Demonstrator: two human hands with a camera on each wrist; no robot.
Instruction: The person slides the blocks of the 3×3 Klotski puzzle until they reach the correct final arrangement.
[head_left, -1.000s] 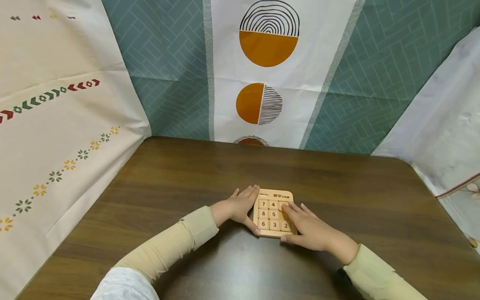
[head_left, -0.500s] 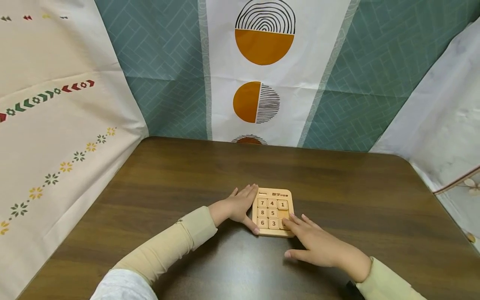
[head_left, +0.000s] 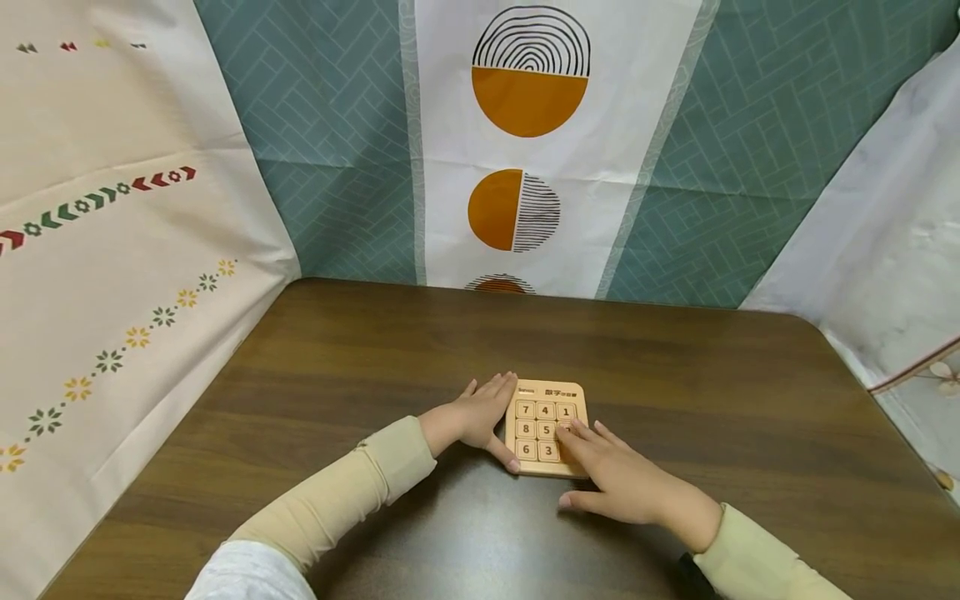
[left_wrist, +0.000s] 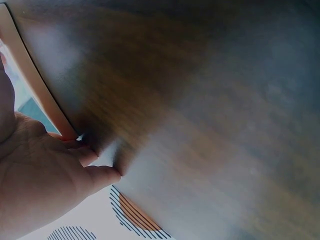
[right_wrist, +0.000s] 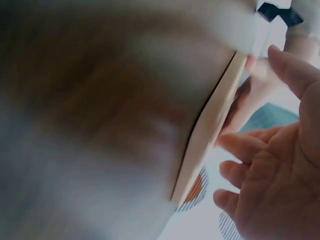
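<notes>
A wooden sliding number puzzle (head_left: 538, 397) lies on the table, its numbered tiles set in a square frame. My left hand (head_left: 480, 415) lies along its left side, fingers stretched to the far corner and thumb at the near one. With its index fingertip, my right hand (head_left: 630, 485) touches the 2 tile (head_left: 567, 428) in the right column, below the 1 tile (head_left: 566, 412). That finger partly covers the tile, and the lower right cell beneath is partly hidden. The right thumb is spread out toward the table. The right wrist view shows the frame's edge (right_wrist: 210, 125) beside my fingers.
The brown wooden table (head_left: 375, 350) reaches back to a teal and white patterned cloth (head_left: 345, 167). A cream embroidered cloth (head_left: 135, 275) hangs at the left, a pale one (head_left: 900, 233) at the right.
My right index finger went from the upper right tile down to the lower right one, then pushed the 2 tile up into the middle right cell. My left hand stayed at the puzzle's side.
</notes>
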